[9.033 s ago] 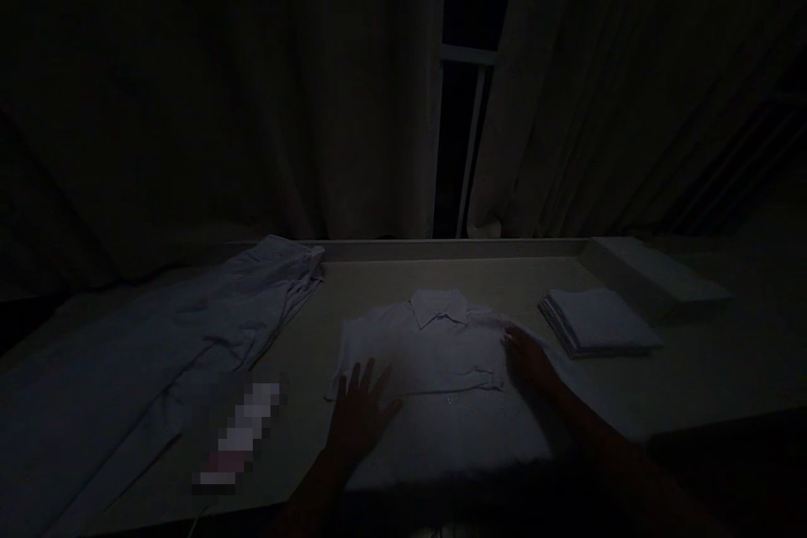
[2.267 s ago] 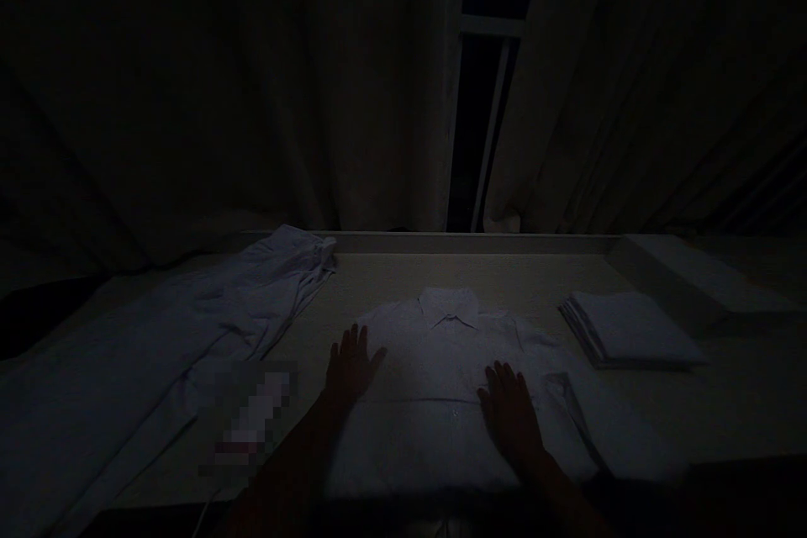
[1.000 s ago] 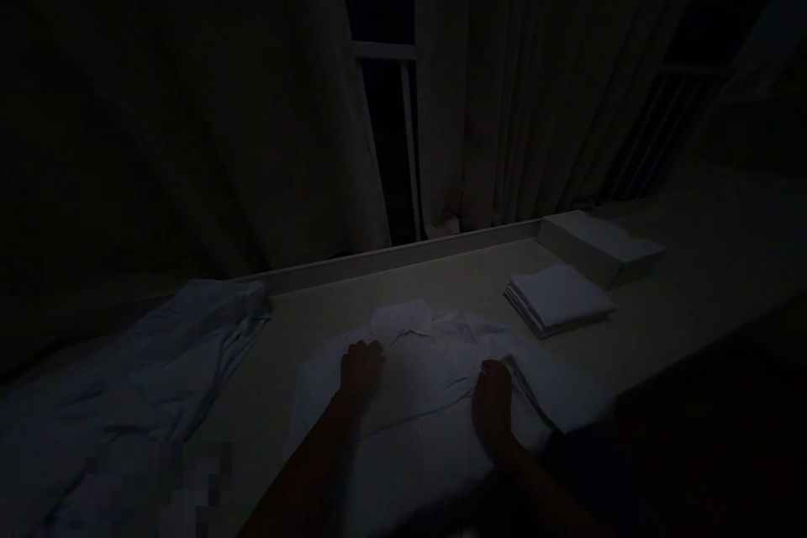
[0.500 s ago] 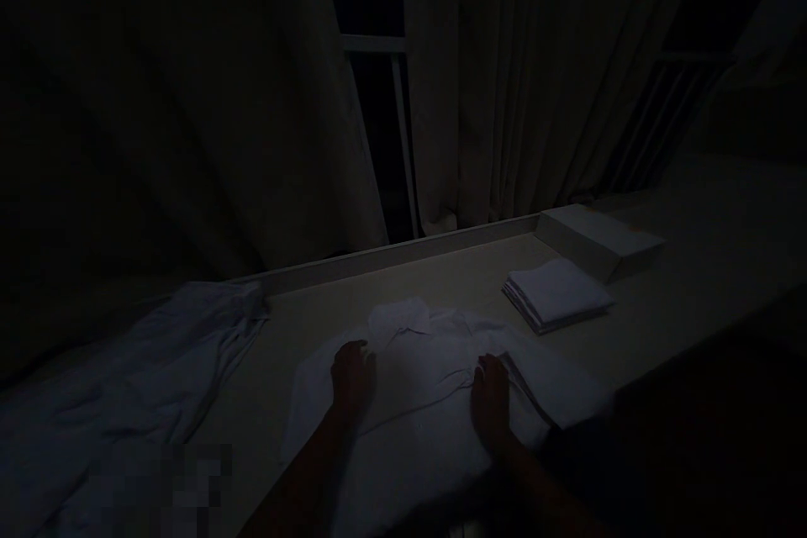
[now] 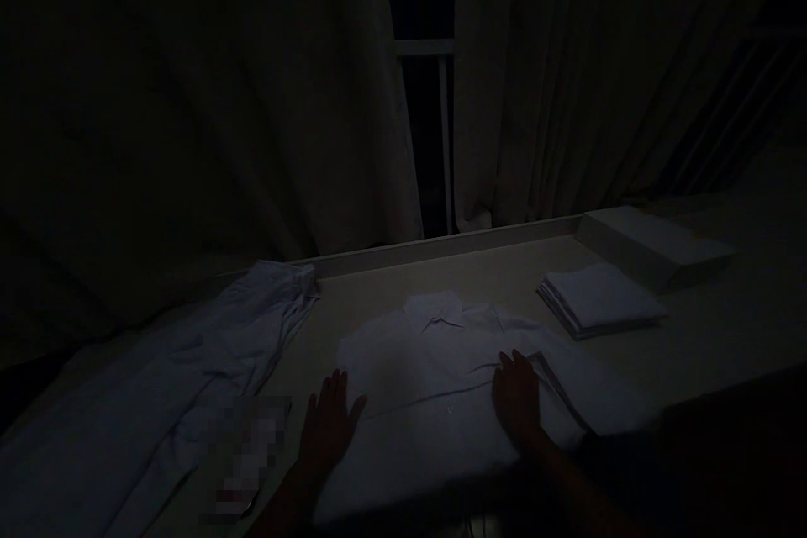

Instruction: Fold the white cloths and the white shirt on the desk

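A white collared shirt (image 5: pixel 409 429) lies spread out on the pale counter, its collar pointing away from me and a long crease running across its body. My left hand (image 5: pixel 329 420) rests flat at the shirt's left edge, fingers spread. On the right side of the body, my right hand (image 5: pixel 517 395) lies on the cloth with its fingers loosely extended, beside a dark fold near the sleeve. Neither hand appears to grip the fabric. The picture is very dark, so fine detail is lost.
A neat stack of folded white cloth (image 5: pixel 598 298) sits at the right, in front of a pale box (image 5: pixel 656 244). Rumpled white garments (image 5: pixel 208 361) cover the counter's left side, near a pixelated flat object (image 5: pixel 252 454). Long curtains (image 5: pixel 303 101) hang behind the counter's raised back edge.
My left hand has moved from near the collar down and outward to the shirt's left edge, fingers spreading. My right hand stays on the right side. The view has shifted left.
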The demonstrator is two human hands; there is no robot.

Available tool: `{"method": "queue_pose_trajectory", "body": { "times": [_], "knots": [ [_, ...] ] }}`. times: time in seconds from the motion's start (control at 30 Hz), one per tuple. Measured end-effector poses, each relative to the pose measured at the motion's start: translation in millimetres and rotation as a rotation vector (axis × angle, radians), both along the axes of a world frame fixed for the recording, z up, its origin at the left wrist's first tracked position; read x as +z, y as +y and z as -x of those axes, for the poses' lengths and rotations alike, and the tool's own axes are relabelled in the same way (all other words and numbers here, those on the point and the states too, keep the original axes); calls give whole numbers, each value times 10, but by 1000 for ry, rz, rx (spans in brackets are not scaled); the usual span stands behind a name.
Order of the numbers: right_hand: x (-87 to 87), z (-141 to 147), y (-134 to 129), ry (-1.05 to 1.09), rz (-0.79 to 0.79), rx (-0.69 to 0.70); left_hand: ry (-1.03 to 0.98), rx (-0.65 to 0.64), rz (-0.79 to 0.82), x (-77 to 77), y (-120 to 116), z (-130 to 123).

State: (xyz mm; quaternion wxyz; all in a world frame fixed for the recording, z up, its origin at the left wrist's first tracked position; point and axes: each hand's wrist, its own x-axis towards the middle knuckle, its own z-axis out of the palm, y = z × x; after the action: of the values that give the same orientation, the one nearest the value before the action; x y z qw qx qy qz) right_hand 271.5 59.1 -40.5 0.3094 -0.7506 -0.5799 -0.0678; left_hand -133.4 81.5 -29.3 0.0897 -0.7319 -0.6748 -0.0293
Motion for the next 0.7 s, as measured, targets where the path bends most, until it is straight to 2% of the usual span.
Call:
{"method": "queue_pose_trajectory", "body": {
  "times": [0.13,0.27,0.37,0.43,0.5,0.57,0.63,0.7],
  "knots": [
    [26,0,2,7,-48,41,1,-44,-33,129,-25,-69],
    [63,-76,-204,25,-174,189,94,-120,-11,86,-38,18],
    [113,-328,-533,37,-247,248,183,-166,-22,53,-13,63],
    [157,-634,-751,60,-283,179,193,-157,-91,77,23,-23],
    [199,-1022,-901,82,-290,59,166,-181,-150,132,65,-266],
    [236,-1424,-956,74,-239,-65,113,-303,-144,194,99,-690],
    [275,-1760,-924,37,-91,-169,33,-467,-91,244,113,-1267],
    [331,-1979,-834,3,136,-248,-58,-618,-23,275,114,-1914]
  ]
}}
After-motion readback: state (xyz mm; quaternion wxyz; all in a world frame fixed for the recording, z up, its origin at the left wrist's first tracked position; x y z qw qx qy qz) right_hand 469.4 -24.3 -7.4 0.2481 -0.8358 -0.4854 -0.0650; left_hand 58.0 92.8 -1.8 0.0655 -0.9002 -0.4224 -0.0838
